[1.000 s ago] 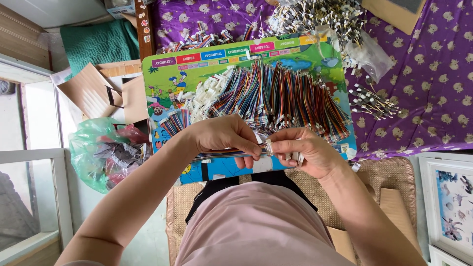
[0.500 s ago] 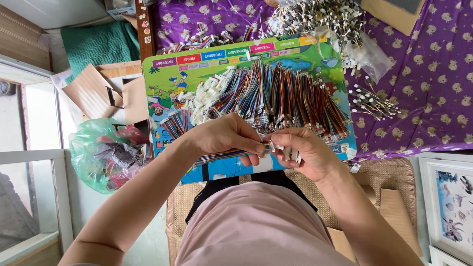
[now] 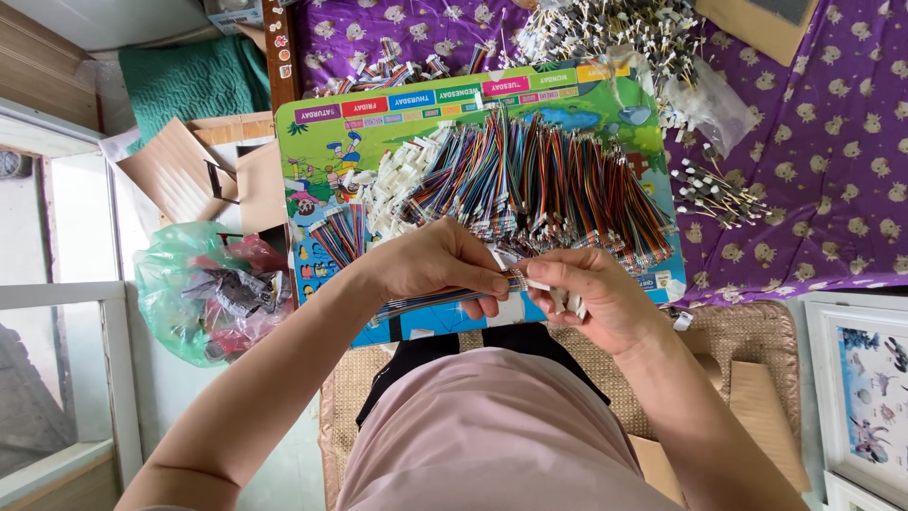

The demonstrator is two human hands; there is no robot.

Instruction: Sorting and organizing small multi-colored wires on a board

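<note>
Floor workstation: colourful picture board (image 3: 397,142) laid over a purple patterned cloth (image 3: 813,189).

Nearest, above the lap, the left hand (image 3: 430,270) is closed around a flat multicoloured ribbon cable (image 3: 440,301). The right hand (image 3: 591,298) pinches a white connector (image 3: 544,284) at the cable's end, fingertips meeting. Beyond, a heap of wire harnesses (image 3: 539,185) covers the board. A green plastic bag (image 3: 203,293) lies left.

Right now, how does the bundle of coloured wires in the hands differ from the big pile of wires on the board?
The wire bundle is thin, a single flat strip pinched between the left hand and right hand; the big wire pile is wide and heaped, lying loose on the colourful board. The bundle runs sideways; the pile's wires fan out roughly top to bottom. Both are multicoloured striped wires.
</note>
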